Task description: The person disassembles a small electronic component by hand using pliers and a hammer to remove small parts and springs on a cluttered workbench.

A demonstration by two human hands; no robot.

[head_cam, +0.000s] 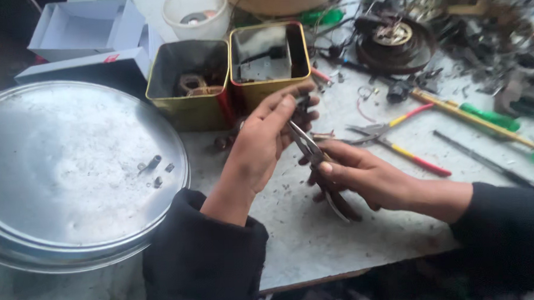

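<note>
A big round metal lid (pixel 70 170) lies on the left of the counter (pixel 319 238), with a few tiny bits (pixel 154 167) on top of it. Behind the hands stand two square tins (pixel 227 74), one with brown parts inside. A white tub (pixel 196 14) and white boxes (pixel 85 32) sit farther back. To the right lie pliers with red and yellow handles (pixel 398 135), a green screwdriver (pixel 487 117) and a thin dark rod (pixel 483 161). A dark round machine part (pixel 394 42) sits among wires and scraps at the back.

Nothing blocks the hands. They meet just in front of the tins.

The right hand (pixel 364 179) is closed around the handles of a pair of grey metal pliers (pixel 315 163). The pliers are long and thin, and they point up toward the left hand (pixel 266 138). The left hand pinches something small and dark at the plier tips. It is too small to tell what it is.
</note>
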